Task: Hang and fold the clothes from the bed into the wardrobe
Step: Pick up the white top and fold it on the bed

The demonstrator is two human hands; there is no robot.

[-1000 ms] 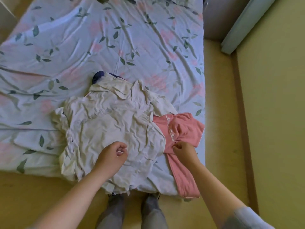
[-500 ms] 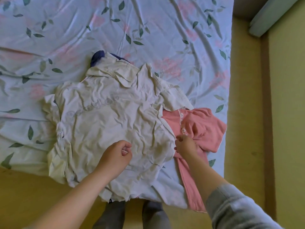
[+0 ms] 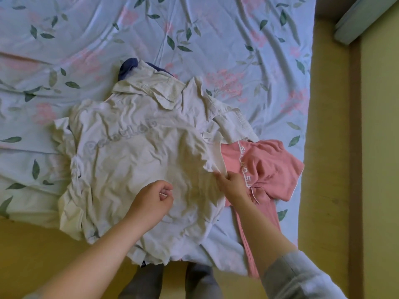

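1. Bed sheet [image 3: 216, 39]: pale blue, printed with pink blossoms and green leaves.
2. Cream shirt [image 3: 133, 160]: off-white, with faint grey lettering across it.
3. Pink garment [image 3: 274, 167], at the shirt's 3 o'clock: salmon pink, white lettering, white piping.
4. Navy garment [image 3: 127, 66], at the shirt's 12 o'clock: plain dark blue.
5. Floor [image 3: 377, 169]: mustard yellow.
6. Socks [image 3: 144, 283]: grey; sleeve [image 3: 298, 277]: pale grey.

- The bed [image 3: 301, 108] fills most of the view, its right edge and near edge both showing.
- A creased pale blue sheet [image 3: 216, 29] printed with pink flowers and green leaves covers it.
- Yellow-tan floor [image 3: 330, 169] runs along the bed's right edge and its near edge.
- A darker brown strip [image 3: 355, 147] lies parallel to the right edge, with a lighter yellow surface [image 3: 381, 147] beyond.
- A pale grey-green slanted panel [image 3: 367, 16] crosses the top right corner.
- Soft, even light.
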